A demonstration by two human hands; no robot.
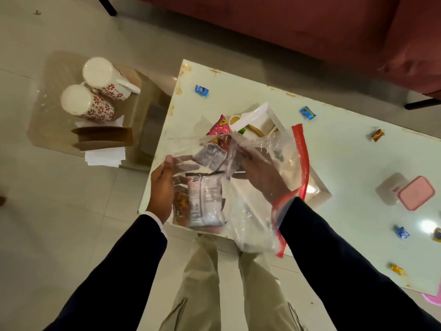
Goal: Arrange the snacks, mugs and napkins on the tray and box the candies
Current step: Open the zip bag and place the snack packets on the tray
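A clear zip bag [257, 211] with a red seal strip hangs over the white tray [319, 194] on the pale table. My right hand [260, 173] is inside the bag, fingers closed on a snack packet [212, 152]. My left hand [162, 187] grips the bag's outer side around a white and brown snack packet [205, 201]. A pink snack packet [220, 126] lies on the tray beyond the bag. Two upturned white mugs [95, 91] with red flowers stand on a side stand at left, napkins [105, 149] beside them. Wrapped candies lie scattered: blue [201, 90], blue [307, 112], brown [377, 135].
A pink-lidded box [416, 192] and a white container [389, 188] sit at the table's right. More candies [402, 232] lie near the right edge. A red sofa [310, 25] stands behind the table. My legs are below the table's front edge.
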